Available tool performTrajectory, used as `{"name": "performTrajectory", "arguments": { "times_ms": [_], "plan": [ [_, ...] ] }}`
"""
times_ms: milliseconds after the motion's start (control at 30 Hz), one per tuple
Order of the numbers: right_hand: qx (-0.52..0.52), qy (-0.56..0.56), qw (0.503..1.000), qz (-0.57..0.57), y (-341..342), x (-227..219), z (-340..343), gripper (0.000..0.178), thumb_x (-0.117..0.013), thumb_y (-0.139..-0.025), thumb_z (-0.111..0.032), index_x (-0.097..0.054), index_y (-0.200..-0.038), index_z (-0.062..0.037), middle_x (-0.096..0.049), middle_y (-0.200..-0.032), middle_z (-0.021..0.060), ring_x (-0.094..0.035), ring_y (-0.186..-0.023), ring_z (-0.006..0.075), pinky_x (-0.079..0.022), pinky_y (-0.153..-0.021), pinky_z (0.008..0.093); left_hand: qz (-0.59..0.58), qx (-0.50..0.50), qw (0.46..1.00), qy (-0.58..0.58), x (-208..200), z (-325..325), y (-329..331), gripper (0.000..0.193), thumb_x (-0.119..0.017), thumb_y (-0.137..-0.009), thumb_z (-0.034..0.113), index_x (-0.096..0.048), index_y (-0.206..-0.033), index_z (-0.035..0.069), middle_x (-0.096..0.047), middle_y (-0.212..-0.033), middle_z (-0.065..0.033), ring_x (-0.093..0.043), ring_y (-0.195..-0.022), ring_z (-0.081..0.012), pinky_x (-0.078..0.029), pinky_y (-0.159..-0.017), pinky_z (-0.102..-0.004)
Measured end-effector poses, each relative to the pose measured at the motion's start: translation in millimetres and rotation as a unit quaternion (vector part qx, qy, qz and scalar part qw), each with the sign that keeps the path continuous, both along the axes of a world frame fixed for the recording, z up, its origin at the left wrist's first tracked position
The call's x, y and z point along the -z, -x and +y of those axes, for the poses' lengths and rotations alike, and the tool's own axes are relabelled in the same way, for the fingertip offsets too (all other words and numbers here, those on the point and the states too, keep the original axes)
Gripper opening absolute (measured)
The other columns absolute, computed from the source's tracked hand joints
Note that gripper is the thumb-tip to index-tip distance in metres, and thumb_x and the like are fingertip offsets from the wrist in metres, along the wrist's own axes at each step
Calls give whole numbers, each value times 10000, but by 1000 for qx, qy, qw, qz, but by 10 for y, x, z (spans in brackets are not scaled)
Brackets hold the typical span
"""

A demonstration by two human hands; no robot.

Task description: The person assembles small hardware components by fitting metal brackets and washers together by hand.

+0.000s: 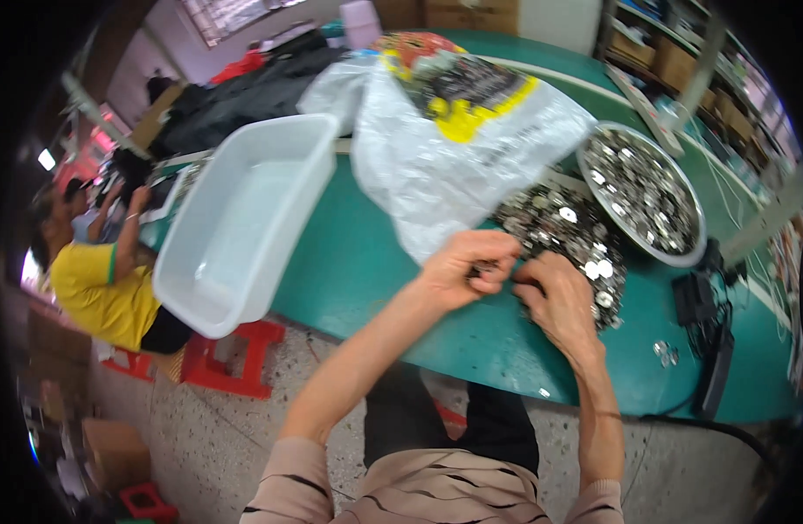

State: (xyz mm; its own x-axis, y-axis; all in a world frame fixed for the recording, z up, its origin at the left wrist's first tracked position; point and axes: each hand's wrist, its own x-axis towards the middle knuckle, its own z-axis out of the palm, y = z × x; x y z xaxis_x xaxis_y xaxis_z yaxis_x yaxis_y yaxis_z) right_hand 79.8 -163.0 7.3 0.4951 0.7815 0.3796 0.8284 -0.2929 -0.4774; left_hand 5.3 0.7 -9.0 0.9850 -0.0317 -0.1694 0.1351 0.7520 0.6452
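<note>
A heap of small shiny metal discs (565, 215) lies on the green table. My left hand (469, 267) is closed at the heap's near left edge, fingers curled in. Something dark and small shows inside its curl, too blurred to name. Close beside it, my right hand (560, 295) is bent over the near side of the heap, fingertips together and turned toward the left hand. Whatever those fingertips hold, if anything, is hidden. Behind the heap to the right stands a round metal basin (694, 255) full of similar discs.
A white plastic bag (436, 175) with a coloured print lies beyond my hands. At left, an empty white plastic tub (244, 201) overhangs the table edge. Black adapters and cables (711, 375) sit at right, near several loose discs (666, 353). A person in yellow (104, 284) sits at left.
</note>
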Motion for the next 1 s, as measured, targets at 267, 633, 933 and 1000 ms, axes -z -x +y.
{"name": "performTrajectory", "arguments": {
  "times_ms": [267,633,933,1000],
  "plan": [
    [-12,-2,999,43,117,-48,25,71,-610,-713,-59,-576,-735,0,-517,-726,132,-533,-756,316,-411,-666,419,-15,-7,1000,19,91,9,21,94,-613,-828,104,-556,-839,30,-487,-666,-28,-356,-477,-50,-248,-381,-164],
    [3,-116,947,299,24,-4,78,47,-584,-797,-28,-573,-801,17,-582,-659,32,-512,-557,69,-414,-501,205,-29,-17,999,15,61,35,20,103,-596,-853,116,-554,-869,24,-521,-706,-52,-394,-518,-69,-289,-403,-167],
    [-12,-199,855,479,-137,17,30,149,-641,-827,-86,-597,-939,1,-634,-765,40,-559,-611,65,-438,-538,167,-43,5,999,12,80,29,-8,106,-618,-842,107,-556,-857,23,-545,-718,-56,-433,-545,-84,-311,-416,-181],
    [-14,-205,846,493,-129,17,30,146,-644,-825,-84,-598,-936,-1,-636,-777,45,-563,-615,68,-442,-542,167,-43,5,999,20,83,18,5,110,-623,-838,107,-559,-834,18,-542,-720,-58,-430,-548,-83,-298,-417,-187]
  ]
}}
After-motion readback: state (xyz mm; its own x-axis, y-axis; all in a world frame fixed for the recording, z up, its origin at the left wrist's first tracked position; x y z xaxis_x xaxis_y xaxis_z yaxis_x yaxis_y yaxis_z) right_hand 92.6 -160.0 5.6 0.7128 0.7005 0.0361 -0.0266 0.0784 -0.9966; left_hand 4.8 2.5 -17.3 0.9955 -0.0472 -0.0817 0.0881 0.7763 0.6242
